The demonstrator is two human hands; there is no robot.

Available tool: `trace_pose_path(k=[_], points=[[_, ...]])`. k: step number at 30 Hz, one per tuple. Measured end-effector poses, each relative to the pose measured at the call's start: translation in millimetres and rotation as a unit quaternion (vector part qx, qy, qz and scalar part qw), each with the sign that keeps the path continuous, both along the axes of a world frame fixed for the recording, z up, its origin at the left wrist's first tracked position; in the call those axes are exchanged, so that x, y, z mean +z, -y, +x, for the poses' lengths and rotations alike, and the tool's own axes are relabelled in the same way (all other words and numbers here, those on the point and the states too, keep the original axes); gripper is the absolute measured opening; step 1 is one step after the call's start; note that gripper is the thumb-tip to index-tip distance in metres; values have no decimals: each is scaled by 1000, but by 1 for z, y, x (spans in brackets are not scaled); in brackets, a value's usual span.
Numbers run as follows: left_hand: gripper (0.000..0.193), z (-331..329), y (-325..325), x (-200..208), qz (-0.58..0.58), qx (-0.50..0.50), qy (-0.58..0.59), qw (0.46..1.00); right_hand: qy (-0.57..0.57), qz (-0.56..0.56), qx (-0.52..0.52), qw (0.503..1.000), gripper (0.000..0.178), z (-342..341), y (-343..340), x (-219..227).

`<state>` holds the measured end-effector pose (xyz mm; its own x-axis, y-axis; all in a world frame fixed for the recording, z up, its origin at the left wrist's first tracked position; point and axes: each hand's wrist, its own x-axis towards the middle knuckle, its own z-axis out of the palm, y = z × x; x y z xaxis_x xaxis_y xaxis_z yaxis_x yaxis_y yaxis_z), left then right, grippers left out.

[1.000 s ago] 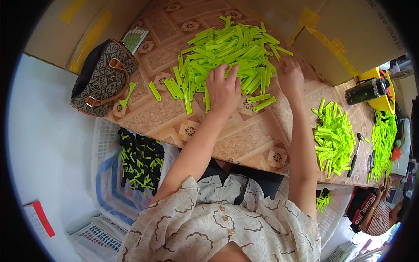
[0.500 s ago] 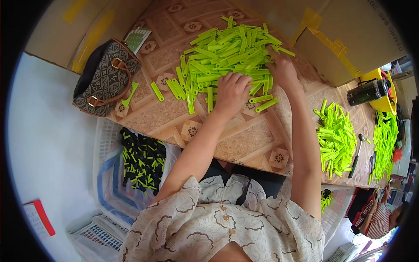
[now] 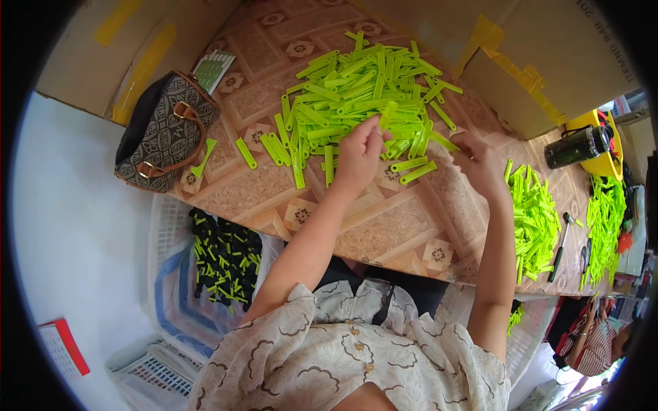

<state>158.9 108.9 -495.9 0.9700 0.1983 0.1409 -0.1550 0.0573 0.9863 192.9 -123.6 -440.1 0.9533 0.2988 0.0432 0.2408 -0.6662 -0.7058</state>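
Observation:
A heap of flat lime-green plastic strips (image 3: 363,89), each with a small hole at its end, lies on the patterned table. My left hand (image 3: 360,154) is closed at the heap's near edge, pinching one green strip (image 3: 388,114) that points up and away. To the right of the heap, my right hand (image 3: 482,163) grips another green strip (image 3: 444,141) by its end; the strip slants toward the heap. Loose strips (image 3: 417,171) lie between the two hands. A second, smaller heap (image 3: 534,226) of strips is just right of my right forearm.
A patterned handbag (image 3: 164,130) stands at the left beside a cardboard box. Another cardboard box (image 3: 548,61) bounds the far right. A dark bottle (image 3: 577,146) and a ratchet-like tool (image 3: 561,246) lie on the right. Below the table is a crate of black-and-green parts (image 3: 223,257); a co-worker (image 3: 593,342) sits at right.
My right hand has pulled away from the heap, toward me and to the right, with a green strip. My left hand has lifted slightly and now shows a strip in its fingers.

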Motion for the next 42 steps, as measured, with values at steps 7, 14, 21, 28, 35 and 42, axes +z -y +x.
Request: trace_pose_path(k=[7, 14, 21, 28, 35, 42], points=[[25, 0, -12, -4, -94, 50, 25, 994, 46, -57, 87, 994, 21, 34, -3, -2], [29, -4, -10, 13, -158, -162, -147, 963, 149, 143, 120, 971, 27, 10, -55, 16], [24, -2, -11, 7, -239, -184, -128, 945, 310, 27, 122, 942, 21, -8, -50, 7], [22, -6, -10, 14, -191, -234, -133, 944, 126, 84, 100, 983, 23, -26, -42, 7], [24, -8, -10, 11, -247, -232, -115, 934, 175, 71, 42, 981, 24, -42, -47, -1], [26, -11, -4, 16, -227, -273, -113, 928, -112, 362, -71, 923, 30, -53, -28, -16]])
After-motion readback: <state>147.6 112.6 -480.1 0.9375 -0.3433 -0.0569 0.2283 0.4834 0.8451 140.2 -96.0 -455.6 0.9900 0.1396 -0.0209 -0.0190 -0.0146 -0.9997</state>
